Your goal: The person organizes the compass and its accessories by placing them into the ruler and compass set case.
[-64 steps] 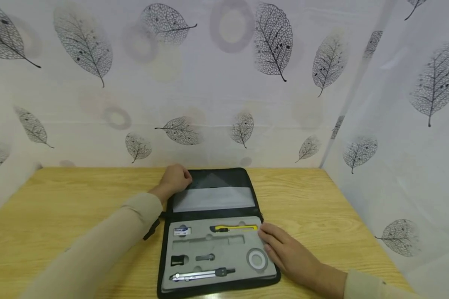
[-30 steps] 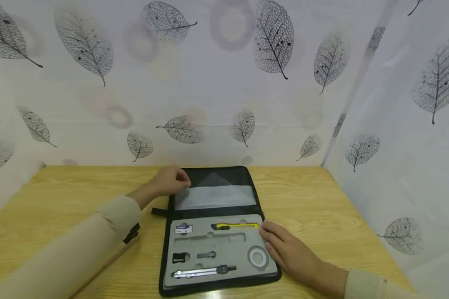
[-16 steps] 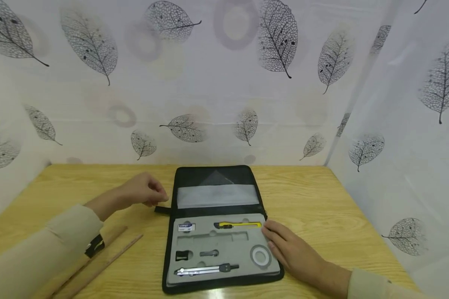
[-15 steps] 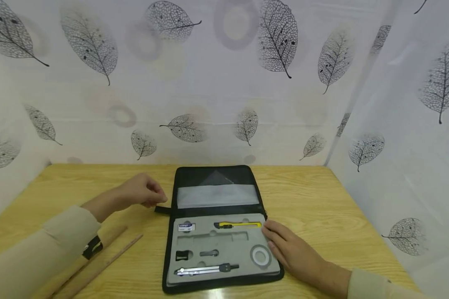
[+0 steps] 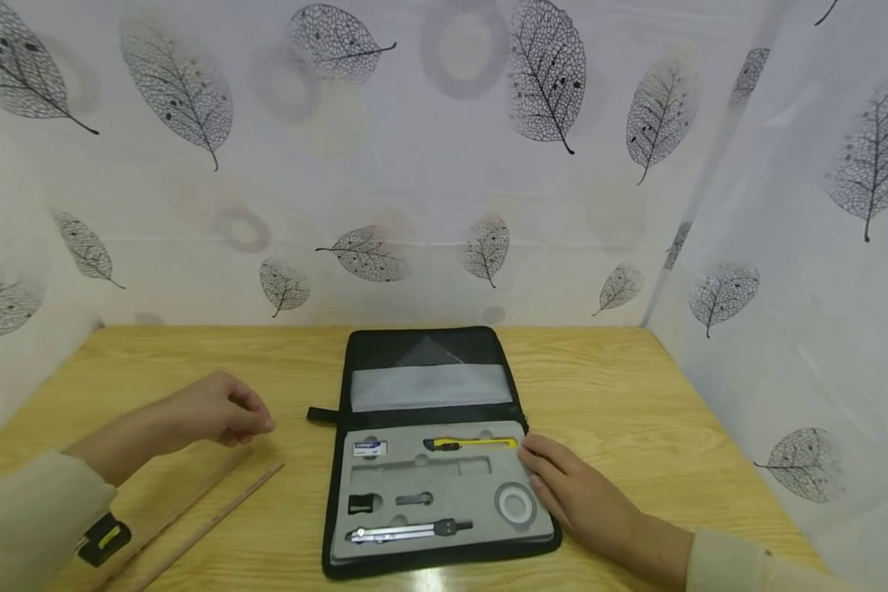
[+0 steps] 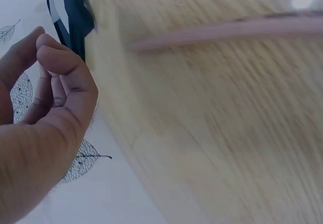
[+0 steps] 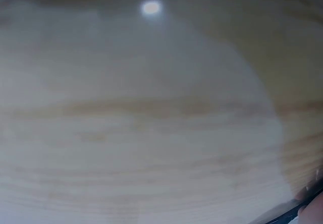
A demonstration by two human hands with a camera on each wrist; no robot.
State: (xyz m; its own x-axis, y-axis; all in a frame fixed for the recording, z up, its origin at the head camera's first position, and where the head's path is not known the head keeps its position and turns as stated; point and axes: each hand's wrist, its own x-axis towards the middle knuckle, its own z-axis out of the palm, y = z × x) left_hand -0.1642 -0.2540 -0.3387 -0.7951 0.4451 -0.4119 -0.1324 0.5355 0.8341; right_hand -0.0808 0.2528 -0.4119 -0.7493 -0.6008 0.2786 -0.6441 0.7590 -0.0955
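Note:
My left hand [image 5: 225, 409] hovers above the table left of the case, fingers loosely curled and fingertips near the thumb, with nothing visible between them. Below it lie two thin wooden-looking sticks [image 5: 210, 524]; the left wrist view shows one tapered pinkish stick [image 6: 212, 33]. The black zip case [image 5: 432, 424] lies unfolded. My right hand [image 5: 583, 497] rests at its right edge, fingers fairly straight. The grey foam tray holds an eraser [image 5: 370, 449], yellow utility knife [image 5: 474, 445], pencil sharpener [image 5: 360, 503], small metal piece [image 5: 413, 499], compass [image 5: 407, 533] and white tape roll [image 5: 516, 506].
A clear triangle shows in the dark upper lid pocket, above a pale pocket [image 5: 431, 388]. A black strap [image 5: 321, 415] sticks out left of the case. The wooden table [image 5: 599, 386] ends at leaf-patterned white sheeting [image 5: 414, 164] at the back and sides.
My left hand has left the case's lid and moved left and nearer, over the sticks, which now show from under the sleeve. My right hand stays at the case edge.

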